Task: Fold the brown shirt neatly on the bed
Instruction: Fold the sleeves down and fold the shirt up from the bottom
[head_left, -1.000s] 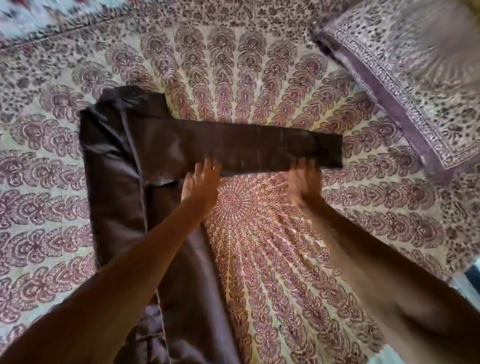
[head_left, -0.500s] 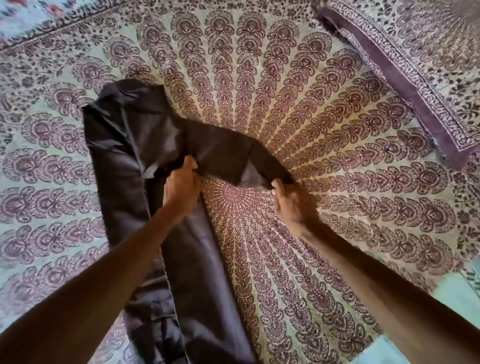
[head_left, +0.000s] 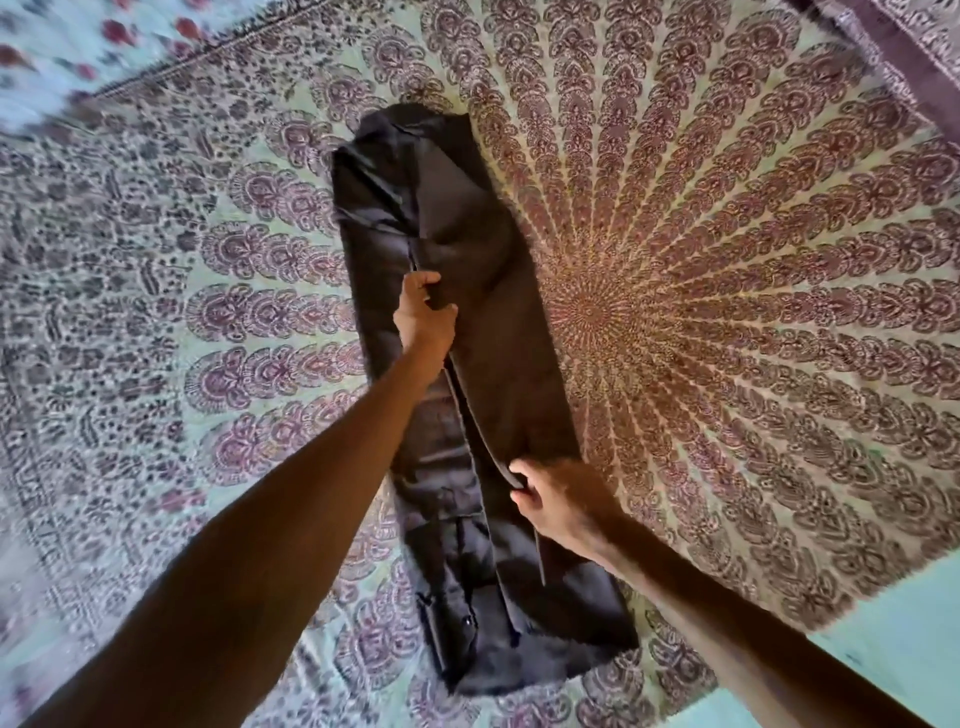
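The brown shirt (head_left: 483, 395) lies as one long narrow strip down the middle of the bed, its collar end far from me and its hem near me. The right sleeve is laid lengthwise over the body. My left hand (head_left: 423, 314) pinches the sleeve fabric around the strip's middle. My right hand (head_left: 553, 501) grips the sleeve's lower end at the strip's right edge, fingers curled around the cloth.
A mandala-print bedspread (head_left: 727, 291) covers the bed under the shirt. A matching pillow (head_left: 904, 47) pokes in at the top right corner. Floral fabric (head_left: 78, 47) shows at the top left. The bedspread's edge (head_left: 810, 623) and plain pale sheet lie at the lower right.
The sleeve, stretched out to the right a second ago, has been swung over onto the shirt body. Both hands carried it there, and the view shifted left.
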